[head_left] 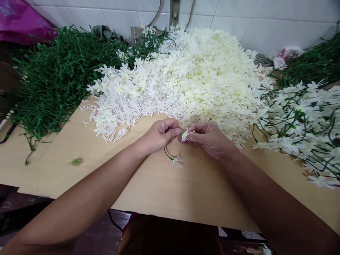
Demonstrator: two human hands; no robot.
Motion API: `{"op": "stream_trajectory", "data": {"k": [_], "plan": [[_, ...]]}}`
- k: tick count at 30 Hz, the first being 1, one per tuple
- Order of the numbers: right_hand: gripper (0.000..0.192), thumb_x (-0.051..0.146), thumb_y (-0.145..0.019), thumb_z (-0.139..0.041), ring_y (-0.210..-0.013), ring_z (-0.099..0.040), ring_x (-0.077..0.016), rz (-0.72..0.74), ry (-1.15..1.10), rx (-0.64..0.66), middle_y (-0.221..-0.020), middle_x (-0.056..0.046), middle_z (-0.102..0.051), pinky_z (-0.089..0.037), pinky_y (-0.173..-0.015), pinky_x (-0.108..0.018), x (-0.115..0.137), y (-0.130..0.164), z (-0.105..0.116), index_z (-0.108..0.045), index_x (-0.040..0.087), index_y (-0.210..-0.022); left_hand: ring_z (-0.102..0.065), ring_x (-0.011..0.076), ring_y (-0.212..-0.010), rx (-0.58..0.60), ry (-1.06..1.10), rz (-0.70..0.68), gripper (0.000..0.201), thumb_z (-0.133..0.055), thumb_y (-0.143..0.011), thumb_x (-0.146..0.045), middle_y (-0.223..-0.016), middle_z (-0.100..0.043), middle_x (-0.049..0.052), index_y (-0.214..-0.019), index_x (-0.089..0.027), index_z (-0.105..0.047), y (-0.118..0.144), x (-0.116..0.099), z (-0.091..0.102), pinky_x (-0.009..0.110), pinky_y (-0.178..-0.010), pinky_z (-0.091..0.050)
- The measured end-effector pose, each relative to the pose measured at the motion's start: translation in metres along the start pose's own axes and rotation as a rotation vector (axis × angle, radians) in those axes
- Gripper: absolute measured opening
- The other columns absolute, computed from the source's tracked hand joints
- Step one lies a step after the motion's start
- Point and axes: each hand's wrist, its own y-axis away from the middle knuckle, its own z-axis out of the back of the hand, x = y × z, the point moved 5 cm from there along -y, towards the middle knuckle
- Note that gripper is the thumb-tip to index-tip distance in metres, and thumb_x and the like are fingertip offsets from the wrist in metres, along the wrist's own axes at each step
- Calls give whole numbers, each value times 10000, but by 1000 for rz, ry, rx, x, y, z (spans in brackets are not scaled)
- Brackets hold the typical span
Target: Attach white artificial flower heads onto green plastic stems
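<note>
Over the middle of the table my left hand (165, 134) pinches the green stem of an artificial flower between thumb and fingers. From below that hand a thin stem hangs down and ends in a small white blossom (177, 161). My right hand (207, 138) is closed at the fingertips on a white artificial flower (186, 134), which sits between the two hands. The hands nearly touch, and the fingers partly hide the stem. Just beyond them lies a large heap of loose white and pale yellow petals (207, 78), mixed with white stamen pieces (143, 106).
A pile of green plastic stems (61, 74) lies at the left, with more greenery (310, 67) at the far right. Stemmed white flowers (300, 124) are heaped at the right. A green scrap (77, 162) lies on the wooden tabletop (159, 187). A tiled wall (233, 21) stands behind.
</note>
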Motion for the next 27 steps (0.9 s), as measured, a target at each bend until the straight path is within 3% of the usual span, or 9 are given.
{"op": "stream_trajectory", "data": {"k": [7, 14, 20, 27], "plan": [[290, 346, -476, -918, -641, -680, -122, 50, -50, 10, -654, -5, -732, -560, -715, -280, -2, -1, 2, -724, 188, -622, -527, 111, -614, 11, 10, 19, 333, -700, -762, -425, -601, -576, -6, -633, -165, -536, 0, 0, -1, 240, -629, -429], [294, 306, -464, -920, -618, -641, -117, 60, 1, -23, -627, 0, -712, -527, -682, -278, -1, -1, 3, -695, 179, -603, -489, 102, -605, -32, -51, 29, 184, -609, -779, -220, -575, -530, -25, -622, -159, -535, -1, 1, -2, 231, -636, -404], [314, 305, -424, -926, -618, -623, -113, 92, 15, -77, -618, 11, -692, -511, -643, -255, 0, 1, 2, -680, 183, -577, -450, 100, -584, -55, -89, 64, 183, -542, -785, -140, -540, -480, -37, -606, -160, -512, -1, 0, -3, 228, -606, -363], [255, 319, -531, -864, -580, -582, -112, 141, 128, -164, -609, 13, -665, -488, -608, -266, -2, 4, -1, -662, 181, -603, -389, 90, -557, -72, -133, 92, 182, -520, -787, -134, -550, -453, -44, -611, -160, -488, -1, 3, -3, 224, -564, -311]]}}
